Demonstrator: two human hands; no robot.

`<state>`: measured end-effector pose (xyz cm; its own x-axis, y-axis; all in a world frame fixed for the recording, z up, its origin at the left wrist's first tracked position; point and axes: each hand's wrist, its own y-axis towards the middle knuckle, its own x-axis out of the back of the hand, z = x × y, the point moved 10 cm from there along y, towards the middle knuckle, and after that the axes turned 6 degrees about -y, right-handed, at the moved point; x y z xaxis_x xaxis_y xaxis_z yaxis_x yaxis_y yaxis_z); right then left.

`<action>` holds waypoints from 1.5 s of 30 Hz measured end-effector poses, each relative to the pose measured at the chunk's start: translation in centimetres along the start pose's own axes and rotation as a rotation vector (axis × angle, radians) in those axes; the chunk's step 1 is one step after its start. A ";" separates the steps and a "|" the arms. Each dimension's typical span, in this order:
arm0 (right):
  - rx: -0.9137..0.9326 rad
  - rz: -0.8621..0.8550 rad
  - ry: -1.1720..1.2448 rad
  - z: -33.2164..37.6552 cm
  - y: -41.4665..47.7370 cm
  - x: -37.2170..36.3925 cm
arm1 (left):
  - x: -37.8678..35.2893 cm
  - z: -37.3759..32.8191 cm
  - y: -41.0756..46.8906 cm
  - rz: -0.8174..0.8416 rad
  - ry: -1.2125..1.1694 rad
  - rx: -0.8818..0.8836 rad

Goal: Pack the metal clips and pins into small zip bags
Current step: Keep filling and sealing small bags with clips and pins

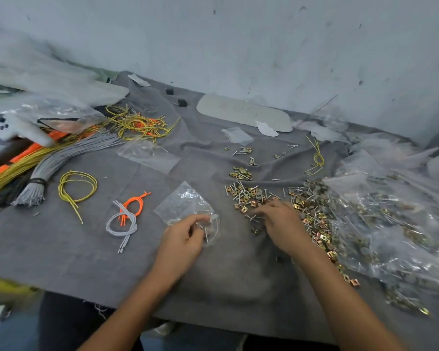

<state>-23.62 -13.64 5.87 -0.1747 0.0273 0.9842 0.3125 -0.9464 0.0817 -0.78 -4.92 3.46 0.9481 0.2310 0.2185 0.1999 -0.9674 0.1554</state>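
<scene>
Grey cloth (86, 262): left hand (183, 239) pinches zip bag (180, 203).

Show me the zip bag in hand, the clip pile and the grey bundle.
zip bag (183, 202): head view, its clear flat middle.
clip pile (249, 196): head view, its left part.
grey bundle (58, 160): head view, mid-length of the wires.

The cloth (86, 262) over the table is grey, matt and creased, frayed at 7 o'clock; the zip bag (185, 202) at the centre is clear, glossy, crinkled plastic; the clips (241, 173) look brassy, shiny metal, the pins (249, 193) silvery; plastic bags (390, 224) at 3 o'clock gleam; the cord bundle (58, 160) at 9 o'clock is matt.
</scene>
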 end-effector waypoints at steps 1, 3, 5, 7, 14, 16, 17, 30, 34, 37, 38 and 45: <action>0.000 0.032 -0.033 -0.4 0.2 -0.2 | -0.1 0.2 0.1 0.001 0.004 -0.001; 0.000 0.047 -0.041 -0.7 0.3 -0.4 | -0.2 0.3 0.2 0.006 0.021 -0.001; -0.004 0.045 -0.029 -0.7 0.3 -0.1 | -0.2 0.2 0.2 0.009 0.007 -0.003; -0.023 -0.005 0.005 -0.5 0.2 0.7 | 0.0 0.1 0.3 0.002 -0.012 0.004; 0.003 -0.233 0.476 6.3 -4.5 1.5 | 0.3 -0.4 0.1 -0.012 0.008 -0.002; 0.041 -0.271 0.490 8.4 -5.5 0.7 | 0.4 -0.6 0.0 -0.019 0.038 -0.013; 0.053 -0.290 0.495 9.1 -5.7 0.4 | 0.5 -0.7 0.0 -0.025 0.052 -0.021; 0.019 -0.216 0.562 11.4 -4.1 -2.7 | 0.3 -1.4 -0.1 -0.001 0.080 -0.010; 0.086 -0.165 0.586 12.2 -4.3 -3.0 | 0.3 -1.6 -0.3 -0.015 0.066 -0.026; 0.119 -0.192 0.644 12.2 -4.5 -2.5 | 0.3 -1.4 -0.1 -0.015 0.055 -0.031; 0.127 -0.201 0.659 12.3 -4.6 -2.4 | 0.3 -1.4 -0.1 -0.015 0.057 -0.039; -0.005 -0.350 0.493 7.8 -5.7 -0.7 | 0.4 -1.0 0.1 -0.046 0.138 -0.109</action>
<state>-18.04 -5.72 5.95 -0.6791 0.1864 0.7100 0.1536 -0.9097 0.3858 -0.61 -4.85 4.50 0.8944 0.2936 0.3375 0.2069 -0.9404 0.2698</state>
